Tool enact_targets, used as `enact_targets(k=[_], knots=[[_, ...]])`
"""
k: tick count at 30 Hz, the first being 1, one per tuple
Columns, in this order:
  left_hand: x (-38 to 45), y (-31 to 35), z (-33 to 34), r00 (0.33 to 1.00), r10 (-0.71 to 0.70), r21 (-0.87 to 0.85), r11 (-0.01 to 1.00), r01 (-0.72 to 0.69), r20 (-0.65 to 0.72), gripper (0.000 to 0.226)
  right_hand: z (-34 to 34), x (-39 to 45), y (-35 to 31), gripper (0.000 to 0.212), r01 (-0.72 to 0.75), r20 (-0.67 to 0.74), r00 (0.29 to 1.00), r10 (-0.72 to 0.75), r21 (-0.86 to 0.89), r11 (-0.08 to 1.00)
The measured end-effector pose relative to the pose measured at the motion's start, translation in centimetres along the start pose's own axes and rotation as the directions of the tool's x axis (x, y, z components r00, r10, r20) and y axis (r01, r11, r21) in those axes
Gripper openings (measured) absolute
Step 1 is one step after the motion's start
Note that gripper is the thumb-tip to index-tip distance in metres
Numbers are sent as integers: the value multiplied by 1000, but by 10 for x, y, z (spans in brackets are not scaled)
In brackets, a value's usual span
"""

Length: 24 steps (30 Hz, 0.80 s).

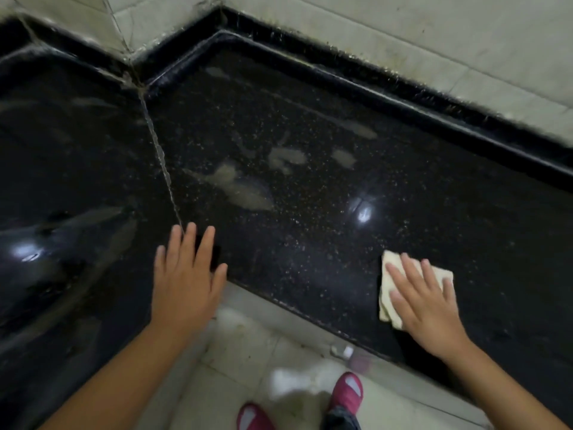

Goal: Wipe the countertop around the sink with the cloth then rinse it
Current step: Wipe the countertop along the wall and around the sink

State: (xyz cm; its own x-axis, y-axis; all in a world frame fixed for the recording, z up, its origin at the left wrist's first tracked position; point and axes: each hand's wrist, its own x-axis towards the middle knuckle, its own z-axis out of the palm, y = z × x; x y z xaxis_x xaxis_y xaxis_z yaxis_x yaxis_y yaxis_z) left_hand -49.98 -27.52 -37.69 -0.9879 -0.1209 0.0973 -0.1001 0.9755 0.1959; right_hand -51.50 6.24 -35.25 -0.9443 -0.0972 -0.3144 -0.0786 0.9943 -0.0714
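A black speckled granite countertop (pixel 310 193) fills the view, with pale wet smears near its middle. A folded cream cloth (pixel 387 293) lies flat on it near the front edge at the right. My right hand (pixel 424 299) presses down on the cloth with straight, spread fingers. My left hand (pixel 186 274) rests flat at the inner corner of the counter's front edge, fingers straight, holding nothing. No sink or tap is in view.
A raised black lip (pixel 372 91) runs along the back of the counter below a pale tiled wall (pixel 403 35). A grout seam (pixel 158 150) joins two slabs at the corner. Below the edge are a tiled floor (pixel 248 352) and pink slippers (pixel 347 392).
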Motion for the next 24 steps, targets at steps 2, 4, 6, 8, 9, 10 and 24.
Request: enact_targets(k=[2, 4, 6, 8, 9, 10, 24], knots=[[-1, -12, -2, 999, -45, 47, 998, 44, 21, 62, -10, 34, -27, 58, -163, 4, 987, 163, 59, 985], [-3, -19, -1, 996, -49, 94, 995, 42, 69, 62, -18, 72, -67, 50, -258, -20, 964, 264, 152, 954], [-6, -21, 3, 993, -32, 130, 991, 17, 113, 61, -22, 102, -112, 50, -269, 10, 962, 273, 200, 942], [-5, -22, 4, 994, -27, 125, 992, 13, 110, 59, -21, 117, -159, 50, -168, 20, 986, 167, 184, 968], [-5, -22, 4, 994, -21, 123, 992, 8, 103, 57, -17, 116, -180, 50, -92, 13, 996, 91, 162, 983], [-5, -23, 4, 995, -12, 118, 993, 0, 95, 56, -15, 110, -197, 50, -8, 3, 1000, 8, 145, 989], [-5, -26, 4, 996, -16, 118, 993, 6, 83, 70, -10, 37, -70, 62, 57, 47, 997, -57, -7, 998]])
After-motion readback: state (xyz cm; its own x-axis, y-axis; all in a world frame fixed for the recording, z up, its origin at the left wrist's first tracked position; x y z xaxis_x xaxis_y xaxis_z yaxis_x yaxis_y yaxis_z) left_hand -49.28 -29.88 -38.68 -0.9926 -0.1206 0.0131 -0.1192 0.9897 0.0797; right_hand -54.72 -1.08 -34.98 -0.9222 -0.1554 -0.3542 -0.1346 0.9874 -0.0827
